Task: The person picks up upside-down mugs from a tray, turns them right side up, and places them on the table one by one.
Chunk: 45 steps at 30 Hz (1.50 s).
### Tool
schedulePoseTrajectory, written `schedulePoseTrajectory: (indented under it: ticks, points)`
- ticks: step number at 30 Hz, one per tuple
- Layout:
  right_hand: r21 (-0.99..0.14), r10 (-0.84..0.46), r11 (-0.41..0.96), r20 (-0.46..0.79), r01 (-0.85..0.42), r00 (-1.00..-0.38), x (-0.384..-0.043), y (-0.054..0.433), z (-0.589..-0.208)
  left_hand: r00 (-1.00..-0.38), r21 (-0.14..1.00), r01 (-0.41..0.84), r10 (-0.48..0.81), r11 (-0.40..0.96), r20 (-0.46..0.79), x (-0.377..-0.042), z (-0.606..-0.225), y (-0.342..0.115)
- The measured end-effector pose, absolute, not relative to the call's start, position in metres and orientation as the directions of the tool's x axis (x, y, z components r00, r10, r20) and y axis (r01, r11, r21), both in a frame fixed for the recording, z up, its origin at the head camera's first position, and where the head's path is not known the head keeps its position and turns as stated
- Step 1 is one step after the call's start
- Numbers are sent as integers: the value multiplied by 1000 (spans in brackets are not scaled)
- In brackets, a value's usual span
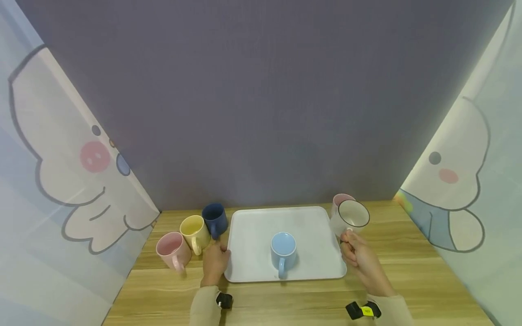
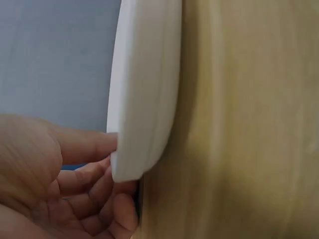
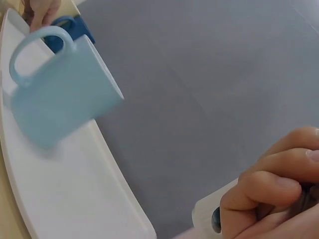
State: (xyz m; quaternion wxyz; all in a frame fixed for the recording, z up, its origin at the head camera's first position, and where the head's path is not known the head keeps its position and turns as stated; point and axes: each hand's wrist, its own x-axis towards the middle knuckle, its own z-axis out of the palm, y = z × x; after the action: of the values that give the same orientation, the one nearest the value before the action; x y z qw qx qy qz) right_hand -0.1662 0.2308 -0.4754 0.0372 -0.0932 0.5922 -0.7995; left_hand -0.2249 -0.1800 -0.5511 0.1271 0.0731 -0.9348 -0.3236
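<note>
My left hand (image 1: 215,261) grips the left edge of a white rectangular tray (image 1: 248,244); in the left wrist view its thumb lies on the rim and the other fingers curl below. On the tray stands a light blue mug (image 1: 283,252), its handle toward me. Beyond the tray's right side, my right hand (image 1: 360,258) holds a white mug (image 1: 344,222) with a dark rim by the handle. That mug leans, its mouth facing up toward me, and partly covers a pink mug (image 1: 341,199) behind it. Only a strip of the white mug (image 3: 204,211) shows beside the fingers in the right wrist view.
Left of the tray a dark blue mug (image 1: 215,219), a yellow mug (image 1: 195,233) and another pink mug (image 1: 174,250) stand in a slanting row, close to my left hand. A grey wall (image 1: 261,113) rises behind the wooden table (image 1: 285,303); patterned panels (image 1: 61,181) flank it.
</note>
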Motion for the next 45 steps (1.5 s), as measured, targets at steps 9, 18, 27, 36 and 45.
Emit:
schedulePoseTrajectory:
  ticks: [9, 18, 27, 36, 45]
  points:
    - [-965, -35, -250, 95, -83, -995, -159, 256, -476, -978, 660, -85, -189, 746, 87, -227, -549, -189]
    - [-977, 82, -211, 1, -18, -997, -167, 277, -492, -989, 670, -89, -144, 737, 27, -228, -547, -193]
    - [-982, 83, -185, -44, 28, -996, -187, 293, -523, -988, 677, -102, -156, 729, 19, -227, -547, -192]
    - [-982, 58, -182, -65, 53, -996, -198, 302, -540, -988, 693, -95, -152, 715, 21, -230, -553, -194]
    - [-982, 55, -167, -100, 89, -994, -204, 305, -539, -984, 714, -109, -177, 691, 21, -228, -551, -192]
